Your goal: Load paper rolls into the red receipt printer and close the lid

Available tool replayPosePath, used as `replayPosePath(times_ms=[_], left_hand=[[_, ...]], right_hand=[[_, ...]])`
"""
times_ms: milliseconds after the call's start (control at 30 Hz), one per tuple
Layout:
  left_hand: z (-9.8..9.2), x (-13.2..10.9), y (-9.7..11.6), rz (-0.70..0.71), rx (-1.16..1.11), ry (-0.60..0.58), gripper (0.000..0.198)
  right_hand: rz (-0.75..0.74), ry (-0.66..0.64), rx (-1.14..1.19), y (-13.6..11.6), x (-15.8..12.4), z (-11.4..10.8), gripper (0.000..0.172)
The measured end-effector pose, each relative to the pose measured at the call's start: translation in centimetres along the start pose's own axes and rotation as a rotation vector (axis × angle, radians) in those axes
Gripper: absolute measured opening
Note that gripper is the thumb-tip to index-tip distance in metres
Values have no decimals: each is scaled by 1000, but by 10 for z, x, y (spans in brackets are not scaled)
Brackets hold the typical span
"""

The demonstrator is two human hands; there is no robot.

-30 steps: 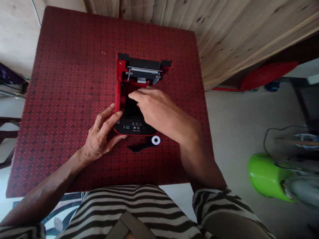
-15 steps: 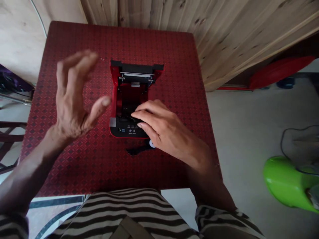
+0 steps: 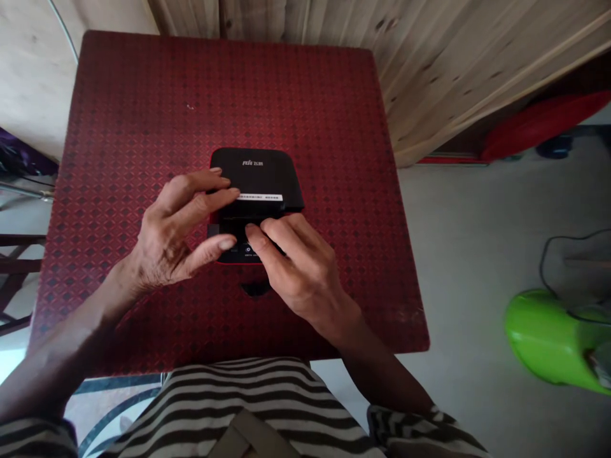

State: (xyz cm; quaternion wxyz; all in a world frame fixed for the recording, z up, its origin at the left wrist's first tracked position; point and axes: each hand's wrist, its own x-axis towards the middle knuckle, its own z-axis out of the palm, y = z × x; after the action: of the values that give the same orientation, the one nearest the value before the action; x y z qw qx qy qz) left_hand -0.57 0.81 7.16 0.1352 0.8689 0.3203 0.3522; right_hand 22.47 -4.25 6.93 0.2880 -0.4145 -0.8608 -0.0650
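Note:
A small red-and-black printer [image 3: 262,178] sits mid-table with its black lid swung down; a narrow dark gap shows at the lid's front edge. White lettering and a white label strip [image 3: 260,197] mark the lid. My left hand [image 3: 174,226] is open, its fingertips resting on the lid's left part and its thumb over the front panel. My right hand [image 3: 305,267] has bent fingers drawn together at the gap and front panel; what they pinch there is hidden. Just in front of the printer lies a black strap-like piece [image 3: 256,289], partly covered by my right hand.
The table [image 3: 143,114] has a red patterned cover and stands against a wooden plank wall [image 3: 286,22]. A green bin [image 3: 544,337] is on the floor to the right, with a dark cord [image 3: 544,254] near it. Dark wooden furniture [image 3: 16,267] stands at left.
The printer's lid has come down from upright over the compartment. My left hand has moved right and down onto the lid. My right hand has stayed at the front, its fingers more bent.

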Motion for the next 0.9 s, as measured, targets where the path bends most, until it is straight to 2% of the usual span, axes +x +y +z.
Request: replayPosePath(times_ms=[233, 467, 667, 800, 900], left_hand=[[13, -21, -8, -3, 20, -24, 68], [17, -23, -13, 58, 196, -17, 78], [22, -22, -13, 100, 197, 42, 82], [23, -22, -8, 128, 249, 54, 88], [20, -28, 2, 96, 240, 42, 90]], right_hand=[[31, -47, 21, -2, -7, -4, 27], [119, -113, 115, -1, -11, -7, 30], [145, -133, 148, 1, -12, -9, 30], [152, -75, 200, -1, -13, -15, 31], [257, 33, 233, -1, -20, -22, 37]])
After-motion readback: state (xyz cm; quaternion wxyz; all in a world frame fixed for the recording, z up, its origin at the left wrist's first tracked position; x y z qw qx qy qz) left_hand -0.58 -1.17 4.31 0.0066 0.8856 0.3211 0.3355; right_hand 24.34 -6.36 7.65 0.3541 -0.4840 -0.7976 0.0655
